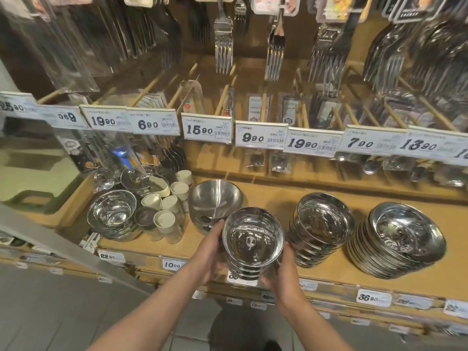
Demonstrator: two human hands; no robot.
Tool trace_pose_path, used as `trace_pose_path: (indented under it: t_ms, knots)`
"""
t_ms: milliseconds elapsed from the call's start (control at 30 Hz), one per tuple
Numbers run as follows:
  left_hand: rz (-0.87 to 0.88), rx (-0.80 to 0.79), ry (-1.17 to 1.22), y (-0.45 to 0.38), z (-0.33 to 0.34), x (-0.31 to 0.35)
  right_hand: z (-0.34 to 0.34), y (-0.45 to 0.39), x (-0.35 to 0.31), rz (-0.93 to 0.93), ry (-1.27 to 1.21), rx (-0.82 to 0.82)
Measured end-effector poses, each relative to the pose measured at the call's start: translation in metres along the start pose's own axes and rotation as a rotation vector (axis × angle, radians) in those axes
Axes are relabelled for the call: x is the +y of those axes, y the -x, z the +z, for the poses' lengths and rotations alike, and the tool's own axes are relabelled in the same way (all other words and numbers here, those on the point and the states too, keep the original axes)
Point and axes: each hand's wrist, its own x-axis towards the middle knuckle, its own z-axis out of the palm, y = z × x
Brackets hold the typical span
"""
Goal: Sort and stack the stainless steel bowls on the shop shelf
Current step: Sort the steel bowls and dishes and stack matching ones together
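Gripping a short stack of stainless steel bowls (253,243) from both sides, the person holds it low in the middle of the frame, at the front edge of the wooden shelf (329,272). The left hand (211,252) curls round the stack's left wall, fingers wrapped toward the far side. The right hand (281,272) cups the lower right of the stack from beneath, fingers curled round the bottom bowls. The stack tilts a little toward the viewer, its shiny inside showing.

Just behind it, toward the upper left, a larger matte bowl (215,198) sits on top of others with dark labels on their sides; the left hand's fingertips are very near it, though I cannot tell whether they touch. To the right stands a taller pile of bowls (321,226), leaning, and further right a wide pile of shallower dishes (400,239). At the left of the shelf rests another mirror-bright bowl (112,214), with a cluster of cream-lidded shakers (164,211) between it and the matte bowl.

Price tags (260,138) run across the middle of the frame, and packaged forks (222,41) hang along the top.
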Motion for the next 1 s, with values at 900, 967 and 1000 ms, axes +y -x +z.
trace_pose_path:
  t_ms: [900,967,1000]
  knots:
    - [0.04,0.084,-0.208,0.078,0.013,-0.066,-0.112,0.095,-0.01,0.045,0.089,0.269]
    - [0.037,0.029,-0.231,0.084,0.032,-0.068,-0.133,0.102,-0.021,0.032,0.055,0.324]
    - [0.038,0.004,-0.237,0.088,0.044,-0.066,-0.143,0.108,-0.029,0.009,0.024,0.343]
